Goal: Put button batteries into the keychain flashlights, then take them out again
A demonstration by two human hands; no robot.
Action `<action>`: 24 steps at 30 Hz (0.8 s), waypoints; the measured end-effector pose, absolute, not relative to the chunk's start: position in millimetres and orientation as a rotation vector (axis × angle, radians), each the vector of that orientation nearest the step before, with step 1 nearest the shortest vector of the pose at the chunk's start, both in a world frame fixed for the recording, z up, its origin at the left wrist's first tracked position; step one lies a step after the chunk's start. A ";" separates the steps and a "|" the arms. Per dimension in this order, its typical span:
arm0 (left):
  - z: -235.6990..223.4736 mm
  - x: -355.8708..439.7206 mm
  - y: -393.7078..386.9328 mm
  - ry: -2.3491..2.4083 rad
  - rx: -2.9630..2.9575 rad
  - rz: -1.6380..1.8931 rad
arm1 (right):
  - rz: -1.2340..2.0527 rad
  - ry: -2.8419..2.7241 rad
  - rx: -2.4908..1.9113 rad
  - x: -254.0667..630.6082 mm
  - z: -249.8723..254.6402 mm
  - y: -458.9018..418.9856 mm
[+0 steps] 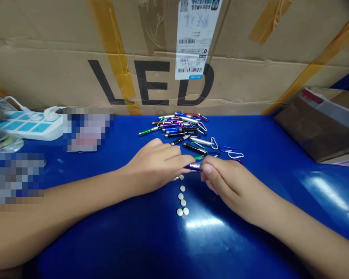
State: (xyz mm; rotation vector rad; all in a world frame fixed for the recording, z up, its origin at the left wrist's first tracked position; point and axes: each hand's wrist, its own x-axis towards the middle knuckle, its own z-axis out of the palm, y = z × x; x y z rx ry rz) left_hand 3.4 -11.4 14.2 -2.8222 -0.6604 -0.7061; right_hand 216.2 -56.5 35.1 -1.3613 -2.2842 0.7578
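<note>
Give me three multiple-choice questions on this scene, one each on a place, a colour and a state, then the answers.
1. Where do the button cells lie? A on the power strip; B on the cardboard box; C on the blue tabletop.
2. What colour is the mini flashlight between the left hand and the right hand? A green; B purple; C red.
3. How do the other flashlights lie? A standing on end; B packed in the cardboard box; C in a loose heap.

1: C, they sit in a short line on the blue surface below the hands.
2: B, its purple body shows beside the right hand.
3: C, they lie crossed over one another.
</note>
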 end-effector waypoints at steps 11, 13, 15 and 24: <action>11.3 -1.8 -13.1 -0.591 -2.767 -0.819 | 1.120 -2.192 -1.211 216.7 35.0 -55.6; 12.1 -3.1 -12.7 -0.558 -2.677 -0.803 | 1.474 -1.950 -1.205 212.3 33.0 -57.7; 14.8 -3.6 -12.8 -0.557 -2.632 -0.774 | 1.727 -1.741 -1.181 209.2 30.7 -58.5; 27.5 -7.8 -12.2 -0.216 -2.541 -0.747 | 2.147 -1.258 -1.058 207.5 23.9 -53.9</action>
